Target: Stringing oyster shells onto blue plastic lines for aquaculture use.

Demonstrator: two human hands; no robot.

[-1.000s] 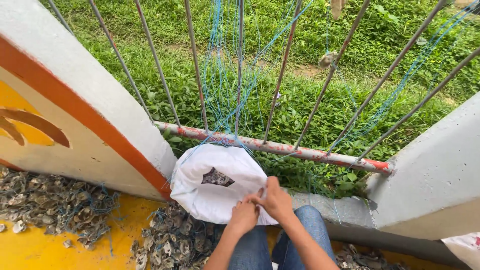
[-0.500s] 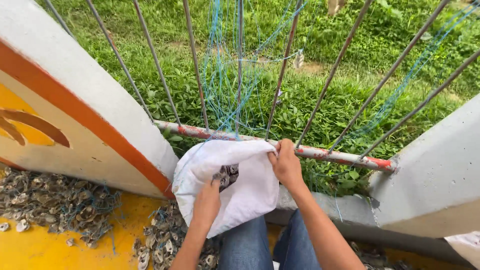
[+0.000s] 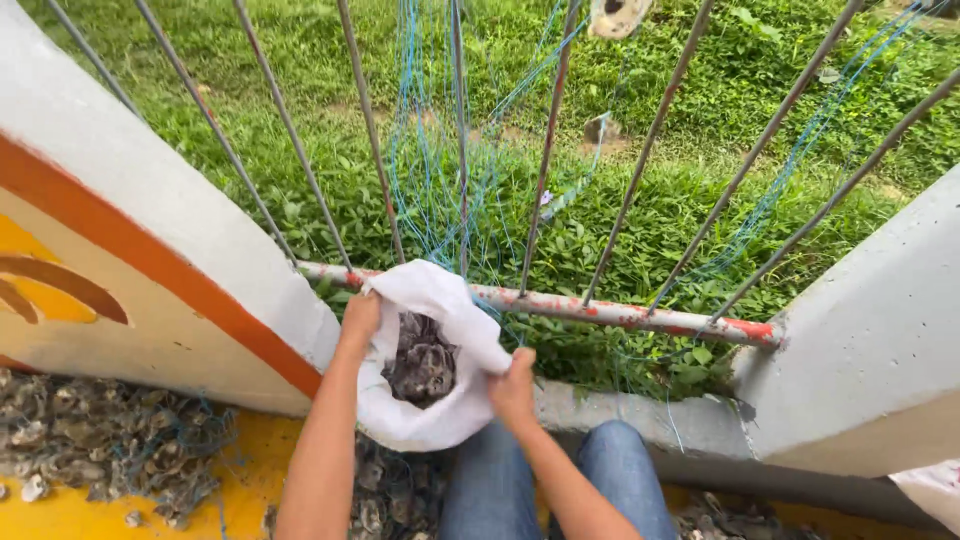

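Note:
A white sack [image 3: 430,420] hangs open in front of my knees, with a dark clump of oyster shells [image 3: 422,362] inside. My left hand [image 3: 360,318] grips the sack's left rim near the rusty rail [image 3: 620,314]. At the right side of the rim, my right hand [image 3: 514,388] pinches the cloth. Between the two hands the mouth of the sack is spread apart. My jeans-clad legs [image 3: 600,480] show below the sack.
Thin metal bars [image 3: 548,150] rise from the rail, with blue netting strings [image 3: 430,170] hanging among them. Grass lies beyond. A white and orange wall [image 3: 150,250] stands left, a grey concrete post [image 3: 880,350] right. Shells [image 3: 100,440] are heaped on the yellow floor.
My right hand came down from the rail to the sack's right rim. My left hand rose to the left rim. The sack's mouth is now spread wider, showing the shells.

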